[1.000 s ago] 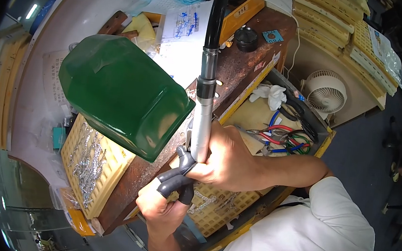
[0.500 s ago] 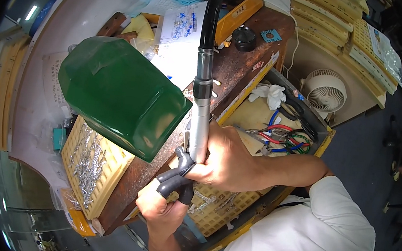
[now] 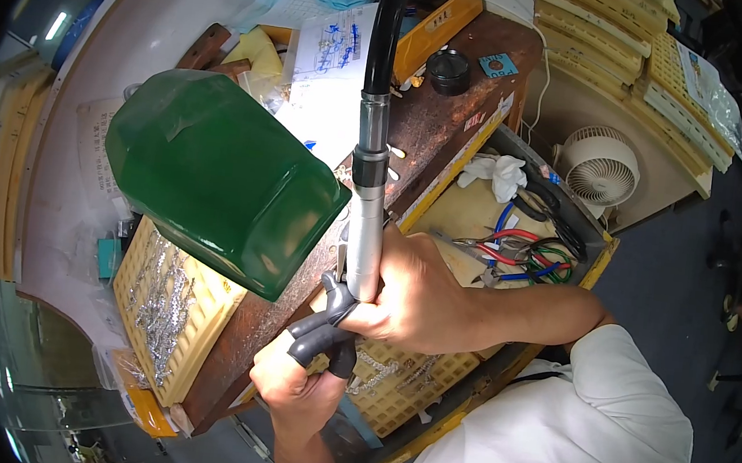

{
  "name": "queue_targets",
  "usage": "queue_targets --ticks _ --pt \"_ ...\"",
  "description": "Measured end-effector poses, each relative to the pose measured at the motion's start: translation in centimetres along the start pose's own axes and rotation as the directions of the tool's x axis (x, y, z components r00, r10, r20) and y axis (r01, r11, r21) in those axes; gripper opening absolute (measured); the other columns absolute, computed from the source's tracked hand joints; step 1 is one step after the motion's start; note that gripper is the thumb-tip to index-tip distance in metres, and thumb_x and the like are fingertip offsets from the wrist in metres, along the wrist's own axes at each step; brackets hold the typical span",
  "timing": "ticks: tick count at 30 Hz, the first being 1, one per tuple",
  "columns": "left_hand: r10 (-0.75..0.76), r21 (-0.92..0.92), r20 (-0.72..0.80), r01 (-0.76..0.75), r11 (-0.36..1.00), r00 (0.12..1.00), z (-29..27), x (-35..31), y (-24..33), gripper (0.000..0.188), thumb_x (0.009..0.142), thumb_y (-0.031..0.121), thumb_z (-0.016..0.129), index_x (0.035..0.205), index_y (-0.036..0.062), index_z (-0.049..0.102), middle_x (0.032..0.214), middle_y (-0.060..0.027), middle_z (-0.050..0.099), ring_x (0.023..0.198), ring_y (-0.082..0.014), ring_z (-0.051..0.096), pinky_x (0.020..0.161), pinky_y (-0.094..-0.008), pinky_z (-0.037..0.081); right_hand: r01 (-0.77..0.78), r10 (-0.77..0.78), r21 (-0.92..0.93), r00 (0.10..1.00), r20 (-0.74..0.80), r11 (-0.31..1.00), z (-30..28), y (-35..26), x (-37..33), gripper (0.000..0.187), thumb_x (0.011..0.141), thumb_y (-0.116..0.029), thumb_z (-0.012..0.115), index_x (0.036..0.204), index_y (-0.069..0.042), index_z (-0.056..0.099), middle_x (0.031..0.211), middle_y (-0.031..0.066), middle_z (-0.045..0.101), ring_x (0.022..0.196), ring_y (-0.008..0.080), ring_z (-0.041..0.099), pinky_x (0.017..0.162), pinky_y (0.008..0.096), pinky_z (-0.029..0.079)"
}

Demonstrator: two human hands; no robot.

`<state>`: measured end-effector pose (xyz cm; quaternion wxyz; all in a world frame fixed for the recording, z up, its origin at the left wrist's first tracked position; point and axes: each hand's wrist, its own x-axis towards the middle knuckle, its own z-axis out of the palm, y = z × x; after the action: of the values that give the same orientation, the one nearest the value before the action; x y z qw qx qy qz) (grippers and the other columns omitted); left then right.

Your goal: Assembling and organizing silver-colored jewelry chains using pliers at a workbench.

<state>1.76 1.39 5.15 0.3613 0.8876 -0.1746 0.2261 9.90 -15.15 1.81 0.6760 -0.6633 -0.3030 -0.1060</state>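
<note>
Right hand [image 3: 419, 293] is gripping a silver tool [image 3: 363, 244] beside the green lamp [image 3: 223, 180]; left hand [image 3: 292, 377] is holding its fingers bent below, can't tell around what. Tool work's seemingly going on, next move's likely needing steadiness.

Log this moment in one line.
right hand: grips silver tool | left hand: black finger covers, grasp unclear | green lamp: over bench

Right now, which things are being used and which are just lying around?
Seem in use:
- right hand, gripping the silver handpiece
- left hand
- black finger covers

Seem just lying around:
- pliers
- white tissue
- black tub
</note>
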Motion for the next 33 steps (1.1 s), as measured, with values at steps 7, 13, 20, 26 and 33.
queue_targets --ticks 7,13,20,26,33 --pt "0.016 0.015 -0.008 -0.016 1.0 1.0 0.1 0.1 0.1 0.032 0.064 -0.01 0.076 0.094 0.0013 0.073 0.087 -0.0148 0.073 0.071 -0.0236 0.071 0.067 -0.0288 0.056 -0.011 0.011 -0.035 1.0 0.003 0.999 -0.3 -0.6 0.2 0.04 0.073 -0.012 0.086 0.084 -0.005 0.048 0.069 0.0061 0.059 0.057 0.0188 0.062 0.052 0.0321 0.048" --pt "0.102 0.095 -0.015 -0.1 0.99 0.995 0.3 -0.1 0.2 0.031 0.068 -0.012 0.076 0.096 0.0006 0.07 0.091 -0.0162 0.073 0.074 -0.0267 0.072 0.068 -0.0312 0.057 -0.036 0.036 0.03 0.999 0.007 0.999 -0.5 -0.4 0.1 0.039 0.074 -0.011 0.084 0.088 -0.005 0.047 0.068 0.0035 0.057 0.056 0.0139 0.058 0.052 0.0303 0.046" --pt "0.323 0.313 -0.109 -0.276 0.909 0.94 1.8 -1.9 -0.7 0.02 0.079 -0.007 0.072 0.097 0.0019 0.07 0.098 -0.0162 0.072 0.069 -0.026 0.068 0.054 -0.0327 0.053 -0.068 0.07 0.068 0.997 -0.027 0.995 -0.8 -1.2 0.2 0.036 0.074 -0.009 0.078 0.091 -0.003 0.046 0.071 0.006 0.056 0.061 0.0175 0.059 0.055 0.0328 0.046" --pt "0.348 0.311 -0.132 -0.295 0.904 0.928 1.7 -2.5 -0.6 0.032 0.067 -0.007 0.07 0.098 0.0027 0.071 0.1 -0.0167 0.071 0.072 -0.0298 0.067 0.056 -0.035 0.053 -0.148 0.146 0.131 0.989 0.023 0.98 -0.8 -1.7 0.1 0.023 0.073 -0.008 0.077 0.074 -0.005 0.055 0.065 0.0011 0.054 0.056 0.0103 0.052 0.049 0.0289 0.04" --pt "0.328 0.297 -0.13 -0.279 0.913 0.936 1.5 -2.2 -0.3 0.034 0.062 -0.006 0.07 0.095 0.0014 0.073 0.1 -0.0152 0.071 0.084 -0.0321 0.069 0.069 -0.0399 0.057 0.052 -0.052 0.008 0.999 -0.014 0.999 -0.7 -1.4 0.3 0.017 0.071 -0.008 0.075 0.068 -0.006 0.058 0.061 0.0029 0.055 0.053 0.0175 0.052 0.05 0.0333 0.041"
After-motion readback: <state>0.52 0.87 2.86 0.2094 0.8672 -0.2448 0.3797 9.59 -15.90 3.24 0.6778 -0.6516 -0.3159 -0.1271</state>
